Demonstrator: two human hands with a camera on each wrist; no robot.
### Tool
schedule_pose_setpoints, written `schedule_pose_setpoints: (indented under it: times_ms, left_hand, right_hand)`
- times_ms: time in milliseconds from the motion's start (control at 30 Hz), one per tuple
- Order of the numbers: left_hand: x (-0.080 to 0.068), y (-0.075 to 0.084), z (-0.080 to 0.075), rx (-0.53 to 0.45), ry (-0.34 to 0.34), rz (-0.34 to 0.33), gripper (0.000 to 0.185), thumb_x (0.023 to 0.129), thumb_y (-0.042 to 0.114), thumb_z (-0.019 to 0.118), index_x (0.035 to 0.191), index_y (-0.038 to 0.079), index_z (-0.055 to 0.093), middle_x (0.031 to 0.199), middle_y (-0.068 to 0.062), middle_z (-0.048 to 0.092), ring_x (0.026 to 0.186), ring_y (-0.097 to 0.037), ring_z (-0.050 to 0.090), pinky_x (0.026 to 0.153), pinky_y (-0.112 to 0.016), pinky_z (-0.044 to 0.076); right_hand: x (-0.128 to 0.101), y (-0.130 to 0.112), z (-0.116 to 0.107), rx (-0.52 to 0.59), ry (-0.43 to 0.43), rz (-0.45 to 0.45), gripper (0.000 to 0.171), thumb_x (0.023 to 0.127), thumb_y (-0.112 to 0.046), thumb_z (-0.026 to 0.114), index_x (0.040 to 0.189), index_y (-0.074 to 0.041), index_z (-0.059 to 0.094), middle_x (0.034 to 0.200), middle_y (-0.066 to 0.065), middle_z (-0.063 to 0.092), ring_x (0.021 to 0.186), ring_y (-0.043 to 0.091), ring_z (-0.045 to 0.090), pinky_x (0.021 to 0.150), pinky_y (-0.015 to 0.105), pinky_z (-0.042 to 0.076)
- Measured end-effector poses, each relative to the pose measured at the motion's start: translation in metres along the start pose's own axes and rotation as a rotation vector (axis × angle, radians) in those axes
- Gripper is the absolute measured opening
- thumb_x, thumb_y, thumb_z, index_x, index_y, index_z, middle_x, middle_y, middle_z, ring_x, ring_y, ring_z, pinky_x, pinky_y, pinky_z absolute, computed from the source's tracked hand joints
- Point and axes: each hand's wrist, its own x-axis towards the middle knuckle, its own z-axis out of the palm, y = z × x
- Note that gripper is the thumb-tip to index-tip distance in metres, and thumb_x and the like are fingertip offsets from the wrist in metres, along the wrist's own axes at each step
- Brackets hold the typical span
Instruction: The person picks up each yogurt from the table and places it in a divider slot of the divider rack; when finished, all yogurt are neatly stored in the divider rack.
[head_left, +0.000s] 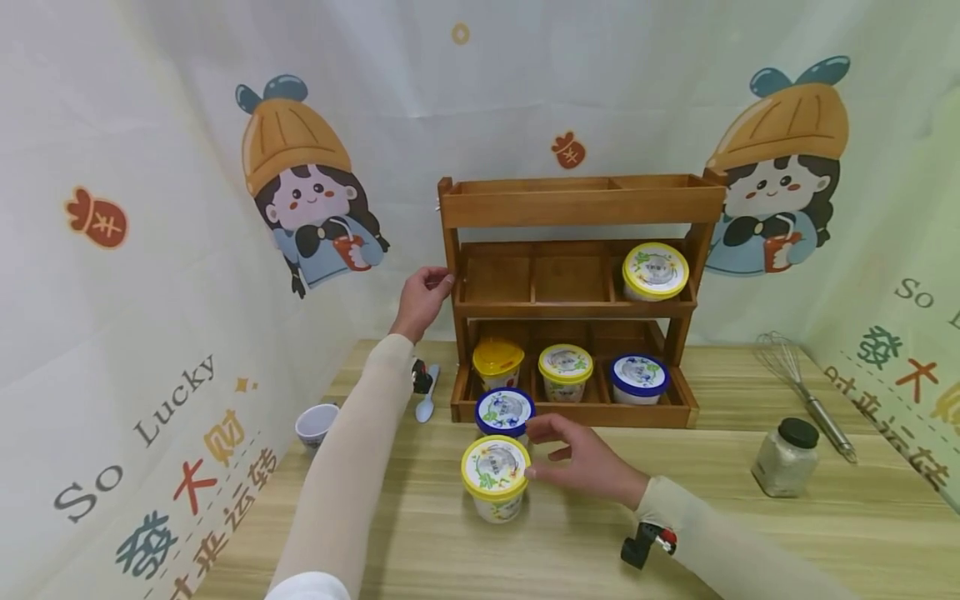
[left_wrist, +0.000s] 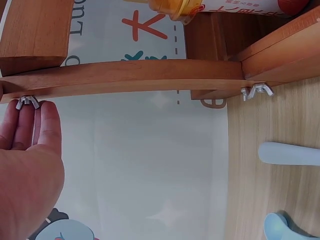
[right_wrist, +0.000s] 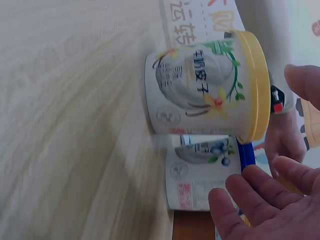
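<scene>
My left hand [head_left: 423, 302] is at the left post of a brown wooden rack [head_left: 577, 310]. In the left wrist view its nearly straight fingertips touch the post beside a metal wing nut [left_wrist: 27, 102]. My right hand [head_left: 588, 462] is spread at the right of two tubs on the table, its palm bare in the right wrist view. The nearer tub [head_left: 497, 479] has a yellow lid and a vanilla flower print. Just behind it is a blue-lidded tub [right_wrist: 192, 172] with blueberries on its side, partly hidden in the head view. My right fingertips are right by the lids.
The rack's lower tier holds a yellow-topped cup [head_left: 498, 360], a yellow-lidded tub [head_left: 566, 367] and a blue-lidded tub [head_left: 639, 377]; another tub [head_left: 656, 268] sits above. Around it lie a whisk [head_left: 810, 400], a black-capped jar [head_left: 785, 458], a small white cup [head_left: 315, 423] and a pale spoon [head_left: 425, 407].
</scene>
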Motion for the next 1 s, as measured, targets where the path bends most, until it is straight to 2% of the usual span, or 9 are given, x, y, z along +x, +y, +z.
schedule_pose_setpoints:
  times_ms: [133, 400, 700, 1000]
  left_hand:
    - [-0.001, -0.001, 0.0, 0.003, -0.002, -0.004, 0.04, 0.108, 0.028, 0.062, 0.138, 0.001, 0.061, 0.135, -0.02, 0.065, 0.123, -0.033, 0.061, 0.112, -0.048, 0.052]
    - [0.0, -0.001, 0.0, -0.007, 0.003, -0.015, 0.041, 0.108, 0.029, 0.062, 0.139, 0.002, 0.061, 0.135, -0.02, 0.064, 0.123, -0.032, 0.061, 0.112, -0.047, 0.053]
    - [0.0, -0.002, 0.003, -0.013, 0.007, -0.006, 0.041, 0.109, 0.029, 0.061, 0.139, 0.003, 0.06, 0.135, -0.018, 0.064, 0.122, -0.031, 0.062, 0.11, -0.046, 0.054]
    - [0.001, -0.004, 0.002, -0.026, 0.006, -0.006, 0.042, 0.109, 0.03, 0.062, 0.141, 0.003, 0.059, 0.139, -0.019, 0.064, 0.126, -0.031, 0.062, 0.111, -0.045, 0.055]
  right_hand:
    - [0.001, -0.002, 0.009, 0.01, -0.037, 0.011, 0.073, 0.091, -0.03, 0.085, 0.15, -0.004, 0.052, 0.145, 0.018, 0.062, 0.134, 0.037, 0.06, 0.103, 0.05, 0.059]
    - [0.007, -0.009, 0.023, 0.013, -0.077, 0.023, 0.085, 0.086, -0.032, 0.09, 0.154, -0.004, 0.048, 0.142, 0.013, 0.062, 0.129, 0.031, 0.06, 0.094, 0.037, 0.063]
    - [0.01, -0.012, 0.036, -0.009, -0.106, 0.042, 0.095, 0.081, -0.034, 0.094, 0.156, -0.006, 0.045, 0.142, 0.009, 0.061, 0.126, 0.024, 0.06, 0.09, 0.022, 0.06]
    - [0.007, -0.017, 0.034, 0.006, -0.1, 0.03, 0.091, 0.082, -0.033, 0.093, 0.155, -0.005, 0.046, 0.14, 0.012, 0.061, 0.123, 0.026, 0.063, 0.091, 0.024, 0.061]
